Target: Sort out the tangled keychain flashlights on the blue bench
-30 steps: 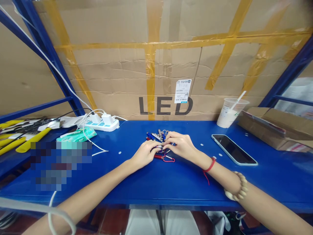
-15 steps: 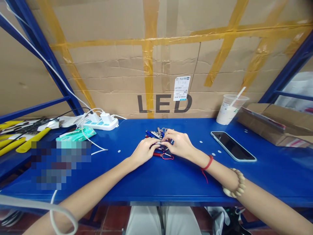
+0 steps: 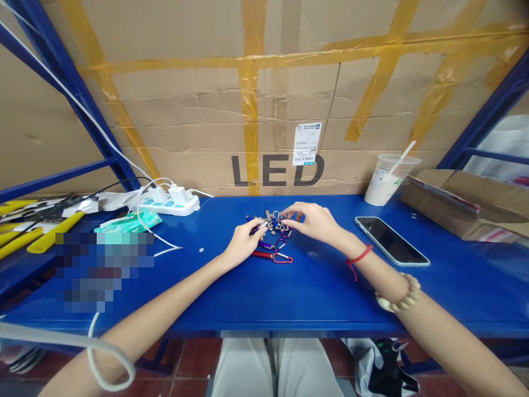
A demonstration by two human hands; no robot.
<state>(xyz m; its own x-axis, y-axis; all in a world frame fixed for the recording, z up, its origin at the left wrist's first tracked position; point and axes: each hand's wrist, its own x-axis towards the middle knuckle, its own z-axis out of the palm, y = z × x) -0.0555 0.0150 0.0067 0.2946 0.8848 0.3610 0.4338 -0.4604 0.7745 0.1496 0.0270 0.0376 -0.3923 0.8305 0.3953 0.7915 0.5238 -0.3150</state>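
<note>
- Head view, with 12 o'clock away from the person: the pile of small tubes and clips (image 3: 273, 221) lies on the blue table (image 3: 248, 298) between both hands.
- Left hand (image 3: 242, 241) is closed in a pinch around a dark purple tube (image 3: 258, 226), whose long axis runs roughly 8 to 2 o'clock; the pile sits at its 2 o'clock.
- Right hand (image 3: 313, 223) has thumb and forefinger narrowly parted, fingertips at the pile's 3 o'clock edge; whether they grip anything, one cannot tell. The pile lies at its 9 o'clock.
- Nearer the left hand, at its 4 o'clock, are a blue-purple tube (image 3: 265, 246) and a red tube (image 3: 263, 254), both close to 9-to-3, the red carabiner (image 3: 291, 259) toward 3.
</note>
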